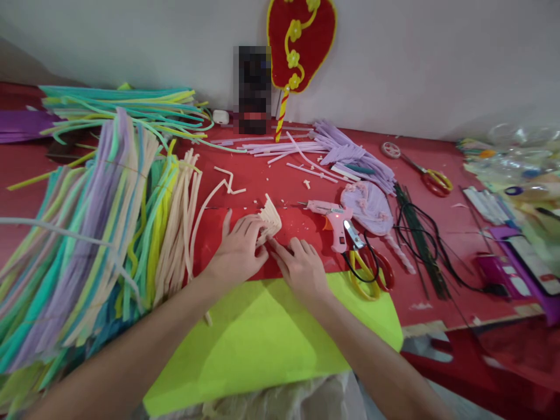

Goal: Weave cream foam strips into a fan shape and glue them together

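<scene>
Left hand (pixel 238 248) pinches cream strips (pixel 272 217) | right hand (pixel 304 265) reaches their lower edge, its grip unclear | pink glue gun (pixel 338 217) lies just right

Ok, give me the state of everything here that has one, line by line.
Cream pipe-cleaner piece: layered, held by left hand
Right hand: at that piece's edge
Pink glue gun: on its side, red light lit
Nearer scissors: handles spread
Farther scissors: blades seemingly shut
Lavender fan: lying flat
Red fan: upright
Lavender pipe cleaners: loose, spread out
</scene>
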### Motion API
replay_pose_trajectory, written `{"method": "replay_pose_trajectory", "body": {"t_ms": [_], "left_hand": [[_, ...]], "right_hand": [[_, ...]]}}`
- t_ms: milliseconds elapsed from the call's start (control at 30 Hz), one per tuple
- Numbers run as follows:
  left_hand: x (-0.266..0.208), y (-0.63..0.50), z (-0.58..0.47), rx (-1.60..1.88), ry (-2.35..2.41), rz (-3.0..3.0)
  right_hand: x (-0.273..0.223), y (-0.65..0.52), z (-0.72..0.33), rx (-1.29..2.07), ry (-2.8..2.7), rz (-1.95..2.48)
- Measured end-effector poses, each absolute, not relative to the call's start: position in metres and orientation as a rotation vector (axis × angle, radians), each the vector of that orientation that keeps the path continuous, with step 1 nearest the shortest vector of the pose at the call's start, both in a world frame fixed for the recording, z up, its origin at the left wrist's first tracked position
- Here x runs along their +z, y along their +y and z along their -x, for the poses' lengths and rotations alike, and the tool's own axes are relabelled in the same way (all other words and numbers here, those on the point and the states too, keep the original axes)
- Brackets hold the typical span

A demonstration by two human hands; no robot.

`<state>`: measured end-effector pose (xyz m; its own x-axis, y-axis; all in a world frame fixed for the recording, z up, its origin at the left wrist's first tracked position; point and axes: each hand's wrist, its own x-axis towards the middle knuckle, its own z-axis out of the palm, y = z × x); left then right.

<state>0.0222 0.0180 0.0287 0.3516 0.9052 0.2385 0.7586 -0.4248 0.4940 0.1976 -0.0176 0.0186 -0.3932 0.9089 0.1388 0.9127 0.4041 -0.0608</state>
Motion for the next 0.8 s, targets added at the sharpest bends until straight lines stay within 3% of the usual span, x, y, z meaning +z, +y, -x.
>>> {"method": "replay_pose_trajectory", "body": {"t_ms": [800], "left_hand": [[0.0298,0.0172,-0.0206,0.664,1.481,-2.315]], "right_hand": [[0.0156,-0.0192,-0.1992,0.014,-2.531,1.439]]}}
